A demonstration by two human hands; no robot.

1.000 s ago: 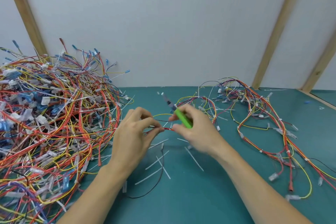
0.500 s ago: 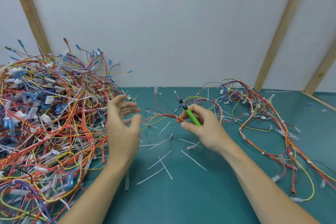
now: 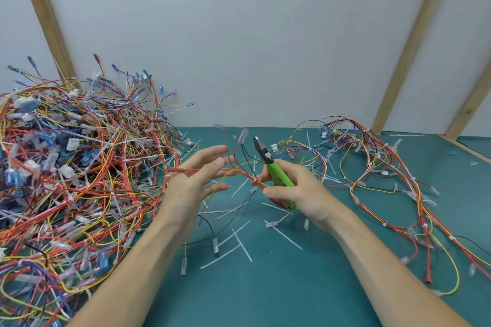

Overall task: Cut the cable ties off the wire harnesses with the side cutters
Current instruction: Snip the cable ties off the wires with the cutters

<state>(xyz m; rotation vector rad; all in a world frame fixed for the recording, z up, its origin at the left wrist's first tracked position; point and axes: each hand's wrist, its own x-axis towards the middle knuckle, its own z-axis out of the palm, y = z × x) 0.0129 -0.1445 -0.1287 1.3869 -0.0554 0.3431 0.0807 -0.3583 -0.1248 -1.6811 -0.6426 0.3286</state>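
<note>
My right hand grips the green-handled side cutters, jaws pointing up and away, and also pinches a small bundle of red, yellow and black wires at a white cable tie. My left hand is spread with straight fingers beside the loose wire ends, which pass across its fingers. Cut white cable ties lie scattered on the green mat below both hands.
A big tangled heap of wires and connectors fills the left side. A tied harness sprawls over the right of the green table. A white wall with wooden battens stands close behind.
My left hand let go of the wire bundle and spread its fingers. My right hand kept the cutters and the wires, and the freed wire ends fanned out toward the left.
</note>
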